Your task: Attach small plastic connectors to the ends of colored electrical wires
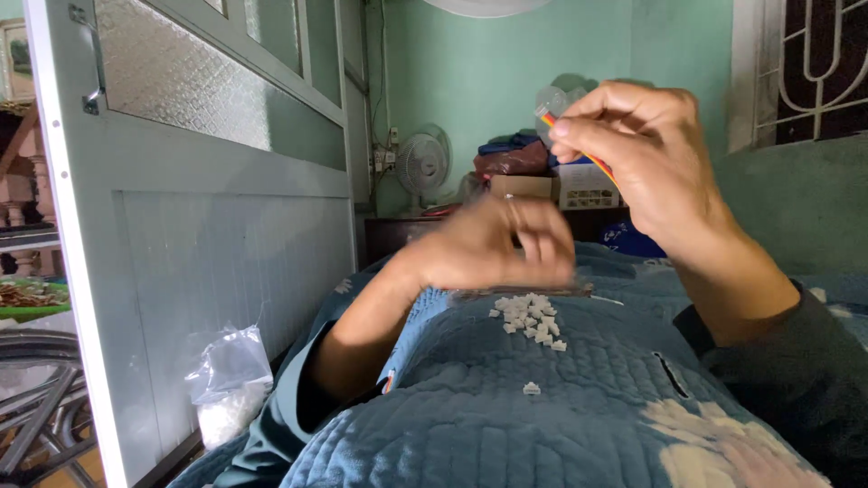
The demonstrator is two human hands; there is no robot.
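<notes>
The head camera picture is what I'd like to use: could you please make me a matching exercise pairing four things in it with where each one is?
Things:
1. small white plastic pieces
2. coloured wires
3. clear plastic bag
4. electric fan

Places:
A. on the floor against the grey door
B. pinched in the raised right hand
C. heaped on the blue quilt, just under the blurred left hand
D. by the green back wall

Pairs: 1-C, 2-B, 3-A, 4-D
</notes>
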